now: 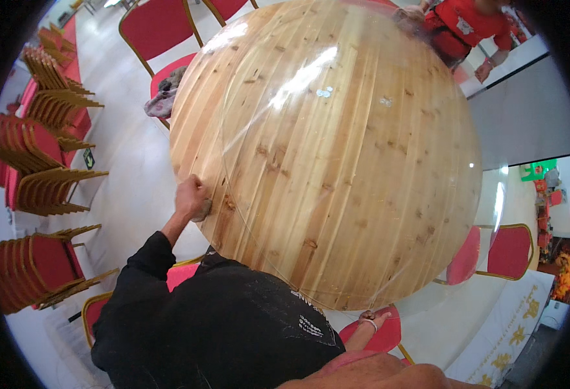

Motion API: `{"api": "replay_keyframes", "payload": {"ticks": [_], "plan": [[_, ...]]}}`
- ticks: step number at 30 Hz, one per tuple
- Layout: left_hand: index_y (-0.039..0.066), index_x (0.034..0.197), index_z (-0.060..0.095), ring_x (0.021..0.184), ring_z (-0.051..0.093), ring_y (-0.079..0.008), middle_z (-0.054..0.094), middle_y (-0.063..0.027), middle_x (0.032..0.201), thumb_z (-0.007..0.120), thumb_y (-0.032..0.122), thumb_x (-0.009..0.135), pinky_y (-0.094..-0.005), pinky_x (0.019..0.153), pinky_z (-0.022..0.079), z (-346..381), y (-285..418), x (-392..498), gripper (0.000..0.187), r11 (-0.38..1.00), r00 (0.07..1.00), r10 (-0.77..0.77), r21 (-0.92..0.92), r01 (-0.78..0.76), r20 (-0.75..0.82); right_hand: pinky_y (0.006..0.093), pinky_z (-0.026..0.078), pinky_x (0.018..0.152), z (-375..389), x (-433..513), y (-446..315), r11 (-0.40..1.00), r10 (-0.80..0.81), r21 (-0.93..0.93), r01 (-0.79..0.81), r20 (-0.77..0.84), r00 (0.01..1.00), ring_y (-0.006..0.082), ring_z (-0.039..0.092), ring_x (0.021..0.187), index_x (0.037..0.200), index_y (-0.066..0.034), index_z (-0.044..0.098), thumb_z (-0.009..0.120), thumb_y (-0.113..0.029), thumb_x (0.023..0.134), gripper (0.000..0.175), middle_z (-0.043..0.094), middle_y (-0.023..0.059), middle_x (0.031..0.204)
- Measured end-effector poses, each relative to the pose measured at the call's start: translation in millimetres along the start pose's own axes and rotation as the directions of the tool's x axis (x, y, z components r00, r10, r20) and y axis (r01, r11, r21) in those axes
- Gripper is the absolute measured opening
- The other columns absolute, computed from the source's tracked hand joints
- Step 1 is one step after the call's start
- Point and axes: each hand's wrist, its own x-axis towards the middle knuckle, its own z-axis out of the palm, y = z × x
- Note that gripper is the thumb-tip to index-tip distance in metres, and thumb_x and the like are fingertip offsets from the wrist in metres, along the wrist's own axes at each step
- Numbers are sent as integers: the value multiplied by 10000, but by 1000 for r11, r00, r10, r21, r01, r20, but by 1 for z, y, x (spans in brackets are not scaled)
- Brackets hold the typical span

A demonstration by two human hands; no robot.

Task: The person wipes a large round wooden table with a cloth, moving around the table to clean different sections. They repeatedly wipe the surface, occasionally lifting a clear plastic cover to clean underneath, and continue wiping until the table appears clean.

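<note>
A large round wooden table (285, 160) fills the middle of the head view, with a clear round sheet (411, 146) lying over it, off-centre and reaching past the right edge. My left hand (190, 194) is closed at the table's left rim around a greyish cloth (202, 210), which shows beneath the fist. Down at the near right rim is my right hand (374, 320), wearing a light wristband, beside the sheet's edge. Whether its fingers grip that edge cannot be told. Two small pale patches (324, 92) show near the tabletop's far half.
A person in red (465, 26) stands at the far right rim, one hand near a blurred cloth (410, 18). Red chairs (161, 26) surround the table; one bears crumpled cloths (163, 99). Stacked chairs (32, 141) line the left, and a grey panel (523, 116) stands right.
</note>
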Motion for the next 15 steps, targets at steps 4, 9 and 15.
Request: {"api": "replay_keyframes", "payload": {"ticks": [4,9,15], "plan": [[-11,994,565,724,620,-235,633,-158,804,678,230,747,-351,627,485,38,40,-24,364,988,995,23,-152,-8,102,244,311,354,-4,-10,-2,1000,12,-19,-11,59,998,157,354,363,579,-179,275,593,-722,675,637,269,-9,447],[-23,971,568,687,593,-180,617,-109,772,684,155,742,-319,584,466,55,70,-17,312,904,975,-139,-379,196,172,255,319,354,-1,-27,3,1000,-23,-16,22,-57,998,175,374,361,582,-170,285,564,-734,686,638,294,-2,452],[14,654,549,521,521,-169,541,-54,598,686,120,747,-349,451,396,63,79,-9,196,868,932,-219,-378,322,291,259,309,369,-21,-8,4,1000,15,-9,-15,-8,1000,170,376,366,557,-161,306,534,-761,681,654,320,2,439]]}}
